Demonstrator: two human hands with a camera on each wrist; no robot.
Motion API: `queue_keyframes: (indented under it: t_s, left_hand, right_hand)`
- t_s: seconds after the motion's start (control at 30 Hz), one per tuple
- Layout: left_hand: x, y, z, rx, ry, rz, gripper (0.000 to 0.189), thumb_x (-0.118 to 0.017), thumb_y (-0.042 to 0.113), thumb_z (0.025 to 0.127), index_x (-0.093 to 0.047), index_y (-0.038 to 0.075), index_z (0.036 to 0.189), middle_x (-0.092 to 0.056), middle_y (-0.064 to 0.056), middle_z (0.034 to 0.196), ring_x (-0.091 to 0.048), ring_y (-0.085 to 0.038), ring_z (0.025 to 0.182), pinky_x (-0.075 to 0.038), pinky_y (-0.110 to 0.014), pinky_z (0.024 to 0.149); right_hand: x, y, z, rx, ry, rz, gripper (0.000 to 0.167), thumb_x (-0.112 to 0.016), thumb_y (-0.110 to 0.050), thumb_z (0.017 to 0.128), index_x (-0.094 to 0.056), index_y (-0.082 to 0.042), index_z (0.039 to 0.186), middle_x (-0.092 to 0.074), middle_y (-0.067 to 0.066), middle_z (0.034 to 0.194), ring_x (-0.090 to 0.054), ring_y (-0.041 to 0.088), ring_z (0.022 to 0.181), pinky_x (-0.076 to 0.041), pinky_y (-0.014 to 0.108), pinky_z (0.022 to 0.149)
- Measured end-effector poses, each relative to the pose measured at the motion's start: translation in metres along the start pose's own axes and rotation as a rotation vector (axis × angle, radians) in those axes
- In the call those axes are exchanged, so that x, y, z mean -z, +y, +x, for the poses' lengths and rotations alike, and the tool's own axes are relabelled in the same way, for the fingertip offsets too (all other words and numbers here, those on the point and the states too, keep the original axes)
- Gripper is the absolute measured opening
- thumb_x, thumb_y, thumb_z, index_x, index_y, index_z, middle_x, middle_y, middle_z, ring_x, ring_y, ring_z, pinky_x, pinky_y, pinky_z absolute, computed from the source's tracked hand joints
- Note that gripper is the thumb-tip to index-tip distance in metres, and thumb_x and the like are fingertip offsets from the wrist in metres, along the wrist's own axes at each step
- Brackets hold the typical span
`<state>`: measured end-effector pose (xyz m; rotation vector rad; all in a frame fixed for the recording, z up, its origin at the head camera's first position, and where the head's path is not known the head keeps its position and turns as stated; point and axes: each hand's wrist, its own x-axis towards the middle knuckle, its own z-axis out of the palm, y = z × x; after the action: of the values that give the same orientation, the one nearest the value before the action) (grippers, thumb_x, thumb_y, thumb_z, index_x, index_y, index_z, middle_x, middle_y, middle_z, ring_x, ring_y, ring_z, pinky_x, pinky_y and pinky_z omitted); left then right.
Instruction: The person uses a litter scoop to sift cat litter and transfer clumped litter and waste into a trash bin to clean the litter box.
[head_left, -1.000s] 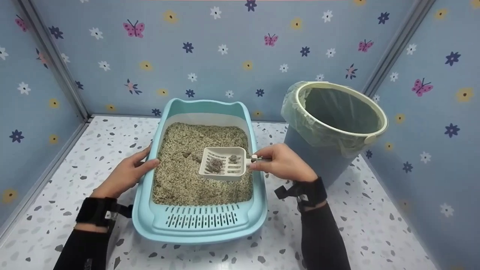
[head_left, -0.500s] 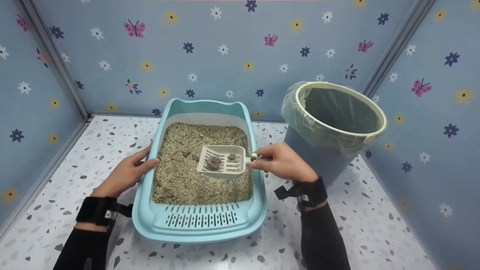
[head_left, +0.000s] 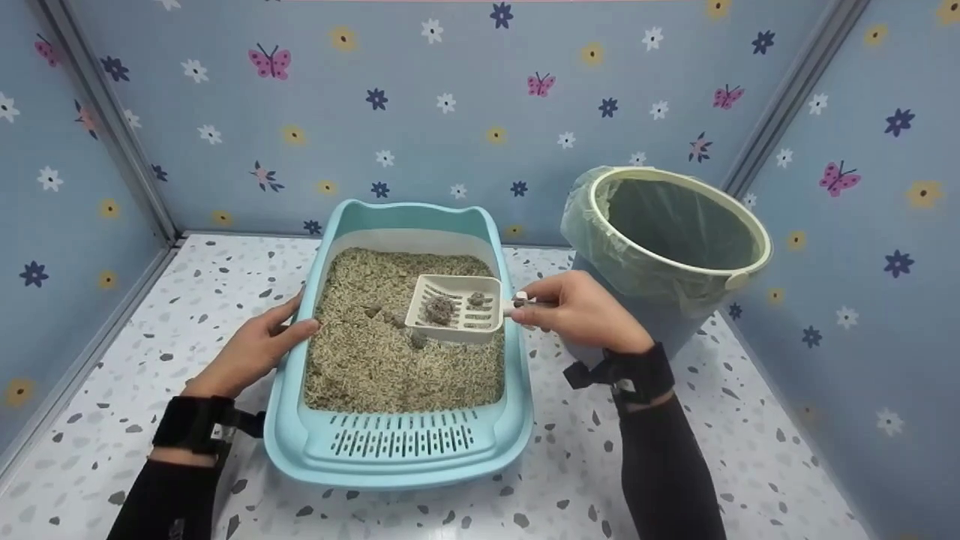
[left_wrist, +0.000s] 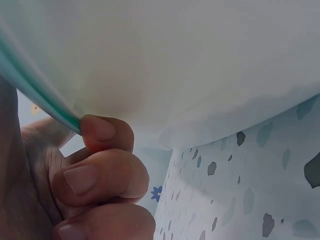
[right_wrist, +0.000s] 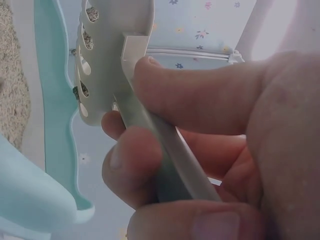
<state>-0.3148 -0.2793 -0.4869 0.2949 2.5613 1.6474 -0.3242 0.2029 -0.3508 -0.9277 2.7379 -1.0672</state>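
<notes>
In the head view, a light-blue litter box (head_left: 519, 397) holds tan, grainy litter (head_left: 375, 367). My left hand (head_left: 251, 349) grips its left rim; the left wrist view shows the fingers (left_wrist: 102, 175) curled under the rim's edge. My right hand (head_left: 581, 315) holds a white slotted litter scoop (head_left: 457, 332) by its handle, thumb along the top and fingers wrapped below. Over the right half of the box, the scoop carries a large brownish clump (head_left: 439, 309) and a smaller one (head_left: 476, 299). Another dark clump (head_left: 418, 340) shows at the scoop's near edge, against the litter.
To the right stands a blue bin (head_left: 637, 330) with a cream rim ring (head_left: 675, 264) and a translucent green liner (head_left: 585, 217) folded over it. Flower-patterned walls (head_left: 450, 75) enclose the speckled white surface (head_left: 135, 360) at the back and sides.
My right hand has moved right and slightly away from me with the loaded scoop. A dark clump now shows below the scoop's near edge. My left hand stays on the rim.
</notes>
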Motion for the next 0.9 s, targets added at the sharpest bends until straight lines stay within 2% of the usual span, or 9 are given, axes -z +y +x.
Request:
queue_keyframes:
  t_s: [0.17,0.47,0.6,0.73,0.9]
  left_hand:
    - [0.001,-0.001,-0.002,0.002,0.017,0.006,0.075,-0.061,0.043,0.116,-0.024,0.023,0.178,-0.058,-0.034,0.154,-0.073,-0.037,0.116,-0.064,-0.031,0.085]
    - [0.002,0.001,-0.001,-0.021,0.017,0.005,0.076,-0.063,0.044,0.116,-0.025,0.023,0.178,-0.051,-0.034,0.162,-0.071,-0.043,0.124,-0.064,-0.030,0.087]
    - [0.003,0.004,0.000,-0.016,0.018,0.015,0.077,-0.064,0.046,0.115,-0.025,0.024,0.178,-0.057,-0.034,0.156,-0.073,-0.040,0.121,-0.063,-0.030,0.088]
    - [0.003,0.004,0.001,-0.016,0.023,0.017,0.077,-0.064,0.045,0.115,-0.025,0.023,0.178,-0.064,-0.035,0.147,-0.075,-0.038,0.116,-0.064,-0.030,0.086]
    - [0.001,0.001,0.000,-0.008,0.017,0.003,0.077,-0.063,0.044,0.115,-0.025,0.022,0.178,-0.061,-0.034,0.151,-0.073,-0.041,0.121,-0.063,-0.030,0.088]
  right_hand:
    - [0.009,-0.004,0.003,-0.022,0.020,-0.043,0.031,-0.083,-0.042,0.102,-0.076,-0.018,0.084,-0.053,-0.008,0.068,-0.047,0.011,0.063,-0.038,0.030,0.060]
    - [0.029,-0.017,0.001,-0.082,0.133,-0.064,0.029,-0.083,-0.043,0.102,-0.078,-0.021,0.085,-0.056,-0.006,0.065,-0.049,0.013,0.060,-0.038,0.030,0.058]
    - [0.046,-0.022,-0.005,-0.124,0.197,-0.071,0.025,-0.083,-0.042,0.103,-0.084,-0.019,0.091,-0.061,-0.003,0.067,-0.051,0.014,0.062,-0.039,0.029,0.055]
    - [0.069,-0.027,-0.013,-0.174,0.252,-0.100,0.031,-0.082,-0.044,0.103,-0.083,-0.015,0.090,-0.060,0.000,0.068,-0.049,0.013,0.060,-0.038,0.029,0.053]
    - [0.097,-0.031,-0.025,-0.219,0.301,-0.154,0.037,-0.082,-0.045,0.103,-0.083,-0.010,0.092,-0.062,-0.001,0.069,-0.048,0.012,0.057,-0.037,0.029,0.051]
